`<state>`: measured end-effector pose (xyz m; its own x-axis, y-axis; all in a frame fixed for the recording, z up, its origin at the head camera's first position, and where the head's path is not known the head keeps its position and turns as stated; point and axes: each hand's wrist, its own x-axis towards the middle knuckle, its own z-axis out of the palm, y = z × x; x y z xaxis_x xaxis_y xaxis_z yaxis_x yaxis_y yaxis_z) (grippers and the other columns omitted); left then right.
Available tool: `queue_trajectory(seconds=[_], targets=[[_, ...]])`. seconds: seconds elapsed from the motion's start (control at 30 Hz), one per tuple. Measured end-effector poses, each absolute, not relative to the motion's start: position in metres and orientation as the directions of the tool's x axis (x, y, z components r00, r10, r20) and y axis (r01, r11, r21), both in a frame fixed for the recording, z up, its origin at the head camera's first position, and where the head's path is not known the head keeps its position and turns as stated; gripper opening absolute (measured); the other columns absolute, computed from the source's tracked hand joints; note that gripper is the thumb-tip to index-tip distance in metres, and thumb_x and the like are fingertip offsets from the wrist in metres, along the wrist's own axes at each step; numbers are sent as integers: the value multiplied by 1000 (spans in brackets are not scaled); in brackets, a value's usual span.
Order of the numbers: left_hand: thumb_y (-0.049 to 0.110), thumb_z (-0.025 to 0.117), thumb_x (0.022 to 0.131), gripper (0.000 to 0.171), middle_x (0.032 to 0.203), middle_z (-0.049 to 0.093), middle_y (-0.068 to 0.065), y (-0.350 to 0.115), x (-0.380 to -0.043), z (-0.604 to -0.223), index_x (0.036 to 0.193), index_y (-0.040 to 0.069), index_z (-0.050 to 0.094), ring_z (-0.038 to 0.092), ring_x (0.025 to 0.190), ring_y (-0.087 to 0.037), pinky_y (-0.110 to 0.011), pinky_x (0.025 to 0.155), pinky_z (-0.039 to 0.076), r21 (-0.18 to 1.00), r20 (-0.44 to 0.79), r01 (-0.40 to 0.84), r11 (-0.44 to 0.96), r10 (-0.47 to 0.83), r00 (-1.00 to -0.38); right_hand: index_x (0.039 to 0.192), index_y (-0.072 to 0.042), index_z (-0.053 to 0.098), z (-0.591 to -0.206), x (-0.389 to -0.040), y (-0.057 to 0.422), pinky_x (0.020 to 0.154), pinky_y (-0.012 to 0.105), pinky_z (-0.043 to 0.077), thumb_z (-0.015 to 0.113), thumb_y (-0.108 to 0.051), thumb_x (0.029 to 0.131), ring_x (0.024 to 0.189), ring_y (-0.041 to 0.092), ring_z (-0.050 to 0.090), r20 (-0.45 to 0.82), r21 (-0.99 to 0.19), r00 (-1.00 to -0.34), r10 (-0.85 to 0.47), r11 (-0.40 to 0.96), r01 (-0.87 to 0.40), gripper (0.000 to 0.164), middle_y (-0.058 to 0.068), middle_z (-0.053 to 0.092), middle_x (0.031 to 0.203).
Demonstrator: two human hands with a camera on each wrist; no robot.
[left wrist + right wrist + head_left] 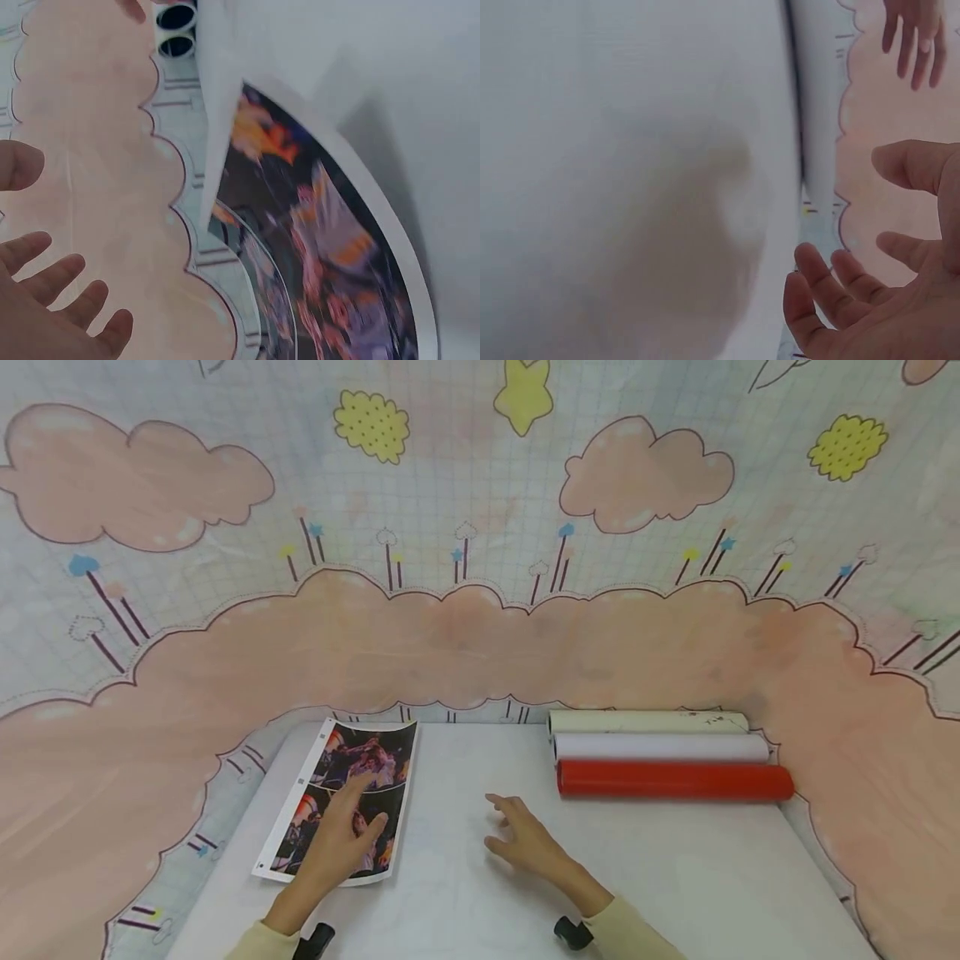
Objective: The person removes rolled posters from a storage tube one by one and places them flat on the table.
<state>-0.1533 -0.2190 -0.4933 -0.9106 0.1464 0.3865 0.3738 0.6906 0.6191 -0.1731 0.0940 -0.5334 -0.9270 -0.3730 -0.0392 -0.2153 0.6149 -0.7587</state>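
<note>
A printed sheet with two dark, colourful photos and a white border lies at the left of the white table, its lower edge curving up a little. My left hand is over the sheet, fingers spread and nothing held; the hand hides part of both photos. In the left wrist view the sheet looks bowed, with the spread left hand off to one side. Near the table's middle, right of the sheet, my right hand hovers with loosely bent fingers. Nothing is in the right hand in its wrist view either.
Three rolls lie side by side at the back right of the table: a cream roll, a white roll and, nearest me, a red roll. A cartoon-patterned cloth surrounds the table at the back and sides.
</note>
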Motion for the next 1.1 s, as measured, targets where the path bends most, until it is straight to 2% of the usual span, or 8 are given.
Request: queue_trajectory(seconds=[0.1,0.33,0.47,0.6,0.87,1.1], targets=[[11,69,89,66,150,42,-21,-205,-153,-494,148,8,39,38,138,-45,-68,107,34,639,367,364,678,147,-918,149,-18,38,-531,-168,105,91,48,53,67,-29,92,118,26,58,-40,-750,-931,-363,626,-212,65,12,49,139],[13,69,89,62,147,48,-18,-178,-148,-499,146,13,44,44,135,-42,-64,106,39,677,343,341,652,130,-930,149,-18,39,-522,-158,130,89,48,52,68,-28,92,119,27,58,-10,-744,-937,-348,629,-226,65,12,48,141],[14,69,90,59,146,50,-16,-166,-149,-499,144,14,46,46,136,-39,-60,108,40,705,321,326,629,127,-939,148,-21,40,-515,-156,144,93,50,52,67,-29,92,121,25,57,-2,-757,-953,-304,623,-197,63,11,48,144],[16,66,92,56,148,49,-14,-154,-151,-497,144,16,46,44,138,-37,-58,110,38,743,283,313,591,147,-948,147,-18,42,-512,-155,158,98,51,51,69,-25,91,121,26,57,15,-756,-968,-252,630,-176,62,11,49,143],[16,64,94,52,148,50,-13,-129,-163,-487,143,12,48,47,137,-33,-52,110,41,787,282,333,520,177,-943,145,-11,45,-502,-161,190,103,53,48,70,-23,91,123,32,55,28,-745,-983,-182,652,-142,61,14,49,142],[14,63,94,51,145,53,-12,-105,-184,-481,142,8,49,51,133,-31,-49,107,45,796,337,382,470,179,-924,146,-11,43,-491,-169,215,101,56,48,68,-22,92,125,38,54,45,-702,-986,-160,698,-145,60,15,46,145]])
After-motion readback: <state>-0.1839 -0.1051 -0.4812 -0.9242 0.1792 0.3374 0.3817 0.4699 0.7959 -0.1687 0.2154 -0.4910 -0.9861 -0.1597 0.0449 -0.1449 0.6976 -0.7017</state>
